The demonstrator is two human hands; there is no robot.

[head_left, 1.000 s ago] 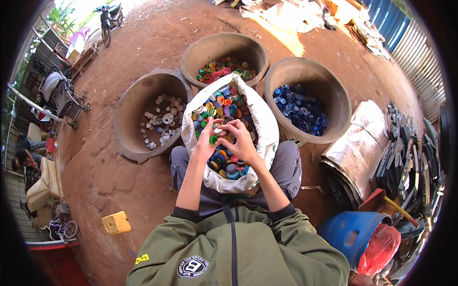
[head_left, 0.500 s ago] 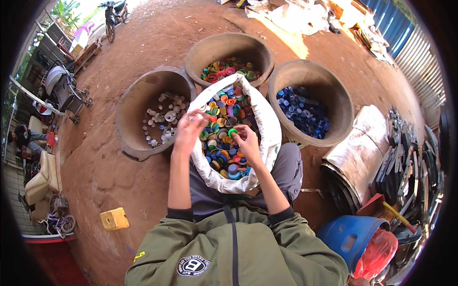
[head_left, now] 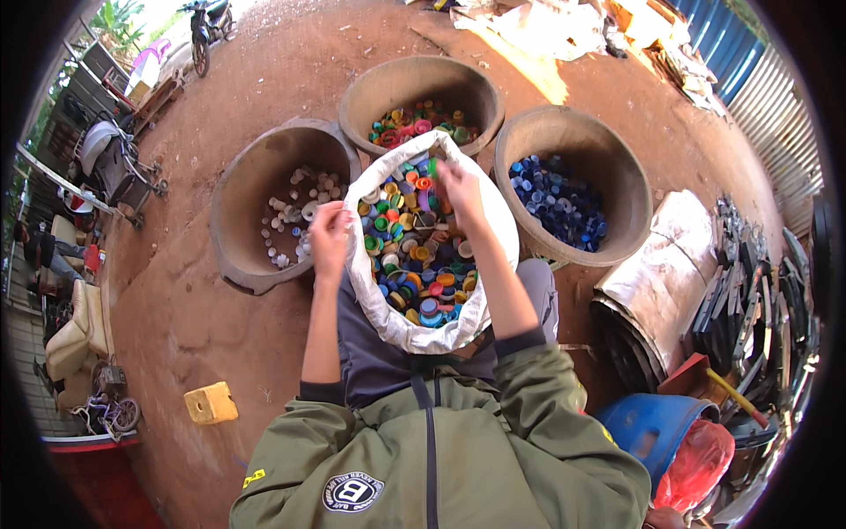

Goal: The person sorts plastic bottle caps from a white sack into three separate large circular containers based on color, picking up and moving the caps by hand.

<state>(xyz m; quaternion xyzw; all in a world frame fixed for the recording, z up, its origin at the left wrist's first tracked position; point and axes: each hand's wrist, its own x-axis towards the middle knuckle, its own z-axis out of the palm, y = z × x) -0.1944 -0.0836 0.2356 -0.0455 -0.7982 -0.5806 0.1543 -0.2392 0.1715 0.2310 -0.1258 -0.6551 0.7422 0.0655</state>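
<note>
A white woven sack (head_left: pixel 506 231) stands open between my legs, full of mixed coloured bottle caps (head_left: pixel 407 256). My right hand (head_left: pixel 463 196), smeared by motion, is over the sack's far part with a green bottle cap (head_left: pixel 432 167) at its fingertips. My left hand (head_left: pixel 329 236) is by the sack's left rim, beside the left tub (head_left: pixel 231 207); its fingers are curled together and what they hold, if anything, is hidden. White caps (head_left: pixel 280 225) lie in that left tub. The far tub (head_left: pixel 359 99) holds red, green and yellow caps; the right tub (head_left: pixel 627 189) holds blue ones.
To the right are a rolled sheet bundle (head_left: pixel 656 282), stacked dark strips (head_left: pixel 749 291), a blue barrel (head_left: pixel 648 436) with a red plastic bag and a yellow-handled tool (head_left: pixel 738 398). A yellow block (head_left: pixel 211 404) lies on the earth floor at left. Beyond stand a stroller (head_left: pixel 115 159) and a motorbike (head_left: pixel 208 26).
My right hand has moved forward with the green bottle cap, toward the far rim. My left hand has gone from above the caps outward to the left tub's side.
</note>
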